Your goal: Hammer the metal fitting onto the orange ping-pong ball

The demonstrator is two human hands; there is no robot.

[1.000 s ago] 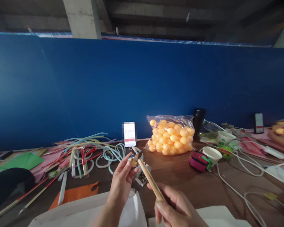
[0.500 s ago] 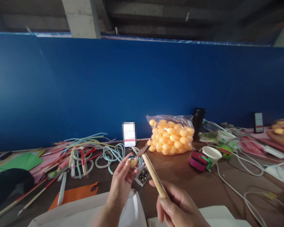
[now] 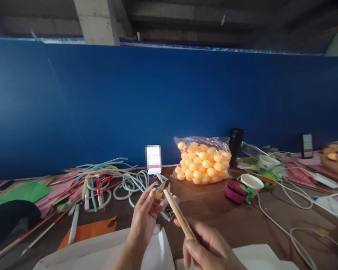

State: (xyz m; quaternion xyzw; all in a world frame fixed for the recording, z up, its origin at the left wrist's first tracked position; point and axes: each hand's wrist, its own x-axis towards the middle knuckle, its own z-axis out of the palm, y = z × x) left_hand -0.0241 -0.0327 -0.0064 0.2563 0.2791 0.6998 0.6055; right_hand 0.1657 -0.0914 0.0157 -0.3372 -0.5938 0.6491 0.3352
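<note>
My left hand point(image 3: 145, 217) is raised over the brown table point(image 3: 214, 210), fingers pinched round a small orange ball with a dark painted patch point(image 3: 158, 192). My right hand point(image 3: 207, 249) grips the wooden handle of a thin brush point(image 3: 178, 214), whose tip rests against the ball. Just beyond the ball sits a small open box of dark bits point(image 3: 169, 211). A clear bag full of orange balls point(image 3: 202, 160) stands behind, against the blue wall.
Coloured tubes and sticks point(image 3: 101, 180) litter the left side, with orange paper point(image 3: 87, 231) and white sheets point(image 3: 101, 251) near me. White paper cups point(image 3: 252, 183), a pink pouch point(image 3: 236, 191), a black cup point(image 3: 236, 144) and white cables point(image 3: 287, 213) lie right. Another person's hand point(image 3: 334, 163) holds an orange ball at far right.
The brush tip drew away from the ball to the right half a second ago and is now back against it. My left hand has kept the ball in place.
</note>
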